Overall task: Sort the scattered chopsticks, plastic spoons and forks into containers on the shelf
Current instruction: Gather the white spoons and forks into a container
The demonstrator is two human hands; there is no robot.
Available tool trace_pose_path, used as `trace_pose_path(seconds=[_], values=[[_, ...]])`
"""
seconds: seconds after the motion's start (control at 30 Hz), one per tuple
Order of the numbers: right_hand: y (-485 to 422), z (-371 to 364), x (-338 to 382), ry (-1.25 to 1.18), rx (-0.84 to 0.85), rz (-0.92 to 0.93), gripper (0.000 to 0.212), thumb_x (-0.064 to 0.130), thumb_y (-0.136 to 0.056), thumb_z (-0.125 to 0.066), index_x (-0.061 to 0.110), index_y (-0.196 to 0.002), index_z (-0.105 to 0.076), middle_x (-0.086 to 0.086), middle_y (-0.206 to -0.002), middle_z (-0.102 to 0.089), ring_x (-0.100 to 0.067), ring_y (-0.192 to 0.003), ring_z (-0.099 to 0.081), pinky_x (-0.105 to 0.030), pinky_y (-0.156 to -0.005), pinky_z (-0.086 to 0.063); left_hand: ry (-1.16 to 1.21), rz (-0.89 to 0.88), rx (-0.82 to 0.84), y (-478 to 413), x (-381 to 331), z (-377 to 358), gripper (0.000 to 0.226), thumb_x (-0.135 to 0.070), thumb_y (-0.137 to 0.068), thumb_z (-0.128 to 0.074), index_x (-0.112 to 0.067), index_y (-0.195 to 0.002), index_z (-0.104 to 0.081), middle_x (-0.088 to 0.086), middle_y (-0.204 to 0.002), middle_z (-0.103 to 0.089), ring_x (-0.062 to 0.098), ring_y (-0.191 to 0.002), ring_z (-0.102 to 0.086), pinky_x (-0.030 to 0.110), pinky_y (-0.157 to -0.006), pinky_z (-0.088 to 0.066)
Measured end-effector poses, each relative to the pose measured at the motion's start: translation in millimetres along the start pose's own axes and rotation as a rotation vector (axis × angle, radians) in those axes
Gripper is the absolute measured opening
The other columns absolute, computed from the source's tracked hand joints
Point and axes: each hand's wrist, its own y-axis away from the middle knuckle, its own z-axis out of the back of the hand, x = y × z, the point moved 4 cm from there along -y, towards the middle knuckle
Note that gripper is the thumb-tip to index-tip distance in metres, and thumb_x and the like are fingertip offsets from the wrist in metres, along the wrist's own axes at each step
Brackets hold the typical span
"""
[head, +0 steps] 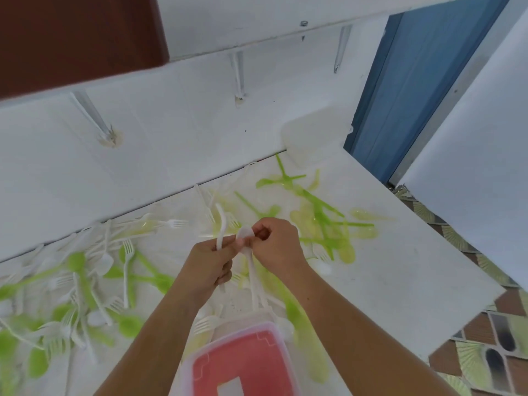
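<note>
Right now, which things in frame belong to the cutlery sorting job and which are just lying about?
In the job: left hand gripping a white utensil; right hand pinching a white spoon; green spoons and white forks scattered on the table; red-lidded container.
Just there: shelf brackets, blue door, tiled floor.

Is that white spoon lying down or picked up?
Picked up: the right hand pinches the white spoon by its bowl; left hand grips a white utensil.

Two bare forearms [160,332], bare left hand [209,264], bare right hand [279,244]
</note>
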Motion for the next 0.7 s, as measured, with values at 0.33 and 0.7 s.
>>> trace_pose_path(seconds=[0.33, 0.7], values=[[-2.0, 84.9, -66.8, 0.877, 0.195, -0.140, 0.037, 0.014, -0.080, -0.070, 0.027, -0.114, -0.071, 0.006, -0.117, -0.062, -0.020, -0.115, -0.062, -0.032, -0.092, -0.055, -0.094, -0.043, -0.280, -12.6, 2.4, 18.4, 0.013, -0.014, -0.099, -0.069, -0.004, -0.098, -0.077, -0.001, -0.050, -0.032, 0.016, -0.039, -0.027, 0.026, -0.047, -0.026], [8.0, 100.1, -64.6, 0.858, 0.237, -0.041, 0.020, 0.007, -0.084, -0.061, 0.026, -0.087, -0.060, 0.002, -0.106, -0.056, -0.023, -0.106, -0.055, -0.035, -0.082, -0.053, -0.102, -0.003, -0.309, -10.5, -4.9, 18.8, 0.010, -0.014, -0.097, -0.070, -0.011, -0.097, -0.079, -0.001, -0.051, -0.034, 0.017, -0.043, -0.029, 0.029, -0.048, -0.028]])
